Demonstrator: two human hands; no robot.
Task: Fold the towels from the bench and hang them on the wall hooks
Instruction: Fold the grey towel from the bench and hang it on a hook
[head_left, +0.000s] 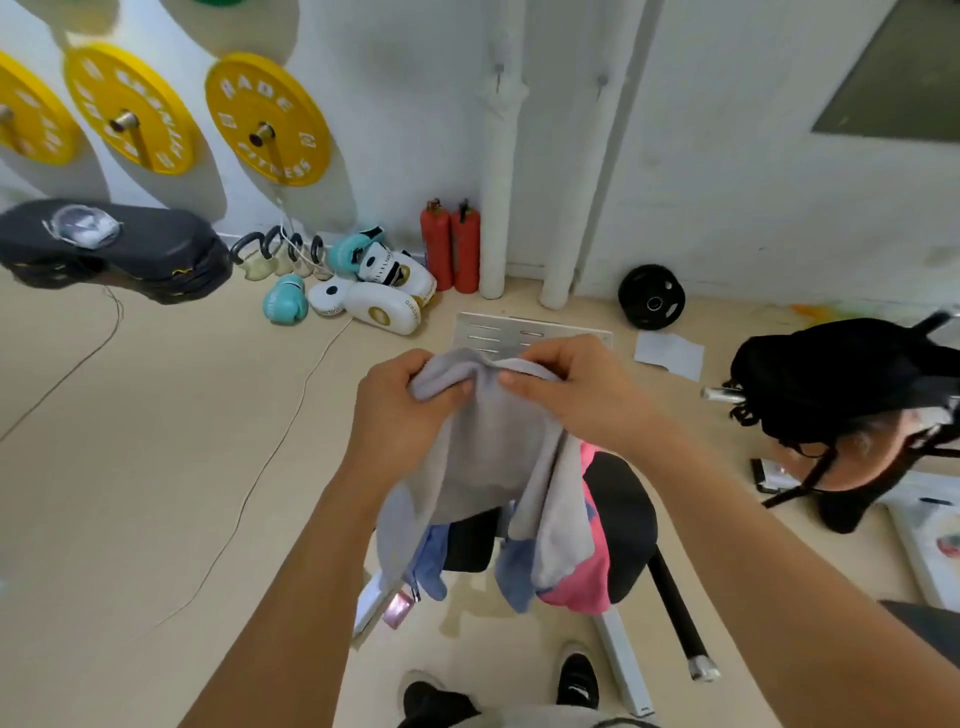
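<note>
A: Where was the grey towel (488, 441)?

B: We held it up above the table (623, 514). Our left hand (400, 410) had its grip clamped on the top edge, and our right hand (576, 389) pinched the same edge just beside it, at three o'clock.

A: What could go wrong?

B: The hanging end touched the pink towel (592, 582) and the blue towel (514, 577). We judged a fast lift could drag them to the floor. The two hooks (500, 73) waited at twelve o'clock.
</note>
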